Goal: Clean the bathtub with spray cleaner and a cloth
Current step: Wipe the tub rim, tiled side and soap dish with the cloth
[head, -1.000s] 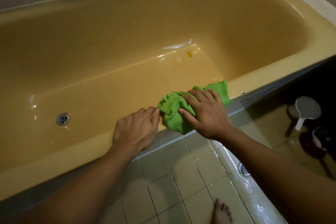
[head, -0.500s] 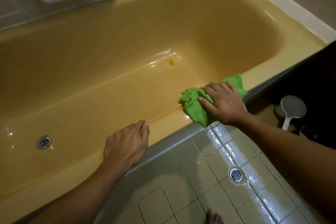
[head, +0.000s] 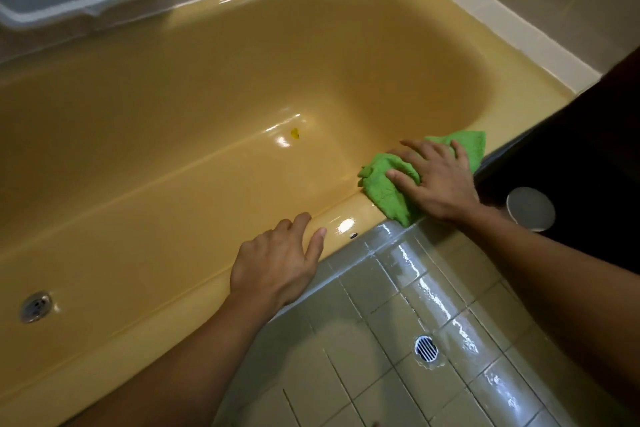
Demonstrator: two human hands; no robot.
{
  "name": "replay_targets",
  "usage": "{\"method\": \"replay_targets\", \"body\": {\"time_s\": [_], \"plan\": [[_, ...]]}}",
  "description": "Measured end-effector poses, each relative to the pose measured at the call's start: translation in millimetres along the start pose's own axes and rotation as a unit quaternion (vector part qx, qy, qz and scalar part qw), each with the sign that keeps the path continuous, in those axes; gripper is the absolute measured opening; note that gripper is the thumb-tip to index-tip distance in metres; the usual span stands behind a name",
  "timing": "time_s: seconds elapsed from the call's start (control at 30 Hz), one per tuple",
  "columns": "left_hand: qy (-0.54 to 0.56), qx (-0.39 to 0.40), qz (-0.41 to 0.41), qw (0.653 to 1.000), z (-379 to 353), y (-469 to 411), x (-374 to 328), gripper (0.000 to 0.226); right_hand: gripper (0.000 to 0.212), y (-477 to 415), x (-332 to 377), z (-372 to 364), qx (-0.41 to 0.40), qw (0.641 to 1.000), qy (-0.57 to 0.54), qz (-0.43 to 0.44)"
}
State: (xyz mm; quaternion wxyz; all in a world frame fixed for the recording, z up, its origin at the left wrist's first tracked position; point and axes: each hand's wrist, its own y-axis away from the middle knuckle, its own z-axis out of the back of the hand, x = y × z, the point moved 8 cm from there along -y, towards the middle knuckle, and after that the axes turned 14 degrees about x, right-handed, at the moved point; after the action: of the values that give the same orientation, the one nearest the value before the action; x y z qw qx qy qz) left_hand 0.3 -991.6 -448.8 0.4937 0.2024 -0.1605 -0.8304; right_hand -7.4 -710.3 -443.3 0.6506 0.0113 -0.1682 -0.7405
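The right hand (head: 438, 180) with the green cloth (head: 384, 191) has moved along the near rim of the bathtub (head: 156, 350) toward its right end. One second ago the cloth was almost touching the thumb of the left hand (head: 277, 263); now a bare, shining part of the rim lies between them and they are well apart. The fingers of the right hand are now spread more widely on the cloth. The left hand was curled on the rim before; now its forefinger and thumb are stretched out along it. The view has also turned to the right, so the floor drain (head: 426, 347) is now fully seen.
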Motion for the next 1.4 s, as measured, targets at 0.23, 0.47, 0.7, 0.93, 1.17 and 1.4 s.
{"method": "replay_targets", "body": {"time_s": [0.23,0.47,0.7,0.93,1.17,1.4], "plan": [[-0.024,-0.039,-0.04,0.998,0.9,-6.9,-20.4,0.058,0.074,37.1,36.7,-14.3,0.033,0.993,0.064,0.094],[-0.036,-0.062,-0.072,0.995,0.2,-10.7,-33.1,0.053,0.048,37.1,18.2,-14.9,-0.064,0.985,-0.04,0.157],[-0.023,-0.032,-0.073,0.997,8.0,-35.8,-66.4,0.061,0.044,11.5,-50.4,2.7,-0.122,0.986,-0.056,0.098],[-0.044,-0.041,-0.111,0.992,29.5,-95.0,-156.7,0.063,0.047,-17.7,-141.1,26.4,-0.122,0.99,-0.07,0.021],[-0.047,-0.031,-0.128,0.99,38.0,-152.9,-232.5,0.062,0.053,-38.6,-214.6,44.6,-0.11,0.99,-0.082,-0.024],[-0.037,-0.016,-0.169,0.985,39.8,-163.5,-249.2,0.06,0.062,-60.0,-296.9,70.0,-0.085,0.986,-0.116,-0.087]]}}
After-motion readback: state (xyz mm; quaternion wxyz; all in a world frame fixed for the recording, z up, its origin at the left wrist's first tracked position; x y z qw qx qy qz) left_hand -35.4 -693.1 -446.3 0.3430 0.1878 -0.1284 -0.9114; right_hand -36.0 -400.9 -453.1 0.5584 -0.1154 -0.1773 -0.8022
